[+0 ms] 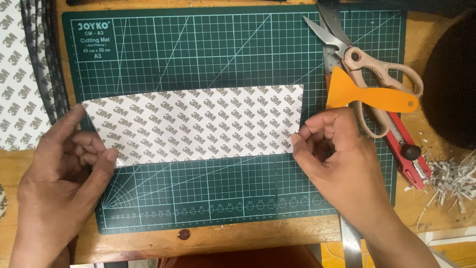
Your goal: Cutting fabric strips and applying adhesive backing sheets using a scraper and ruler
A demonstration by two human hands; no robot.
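A long white strip of printed backing paper (198, 124) lies across a dark green cutting mat (223, 54). My left hand (64, 178) pinches the strip's lower left corner between thumb and fingers. My right hand (342, 159) holds the strip's right edge with its fingertips. The strip lies nearly flat, tilted slightly up to the right.
To the right of the mat lie scissors (367, 64) with beige handles, an orange plastic scraper (367, 97) and a red utility knife (404, 144). Paper scraps (453, 178) pile at the right. More printed sheet (17, 74) and a dark strip (47, 64) sit at the left. A metal ruler (349, 238) pokes out below.
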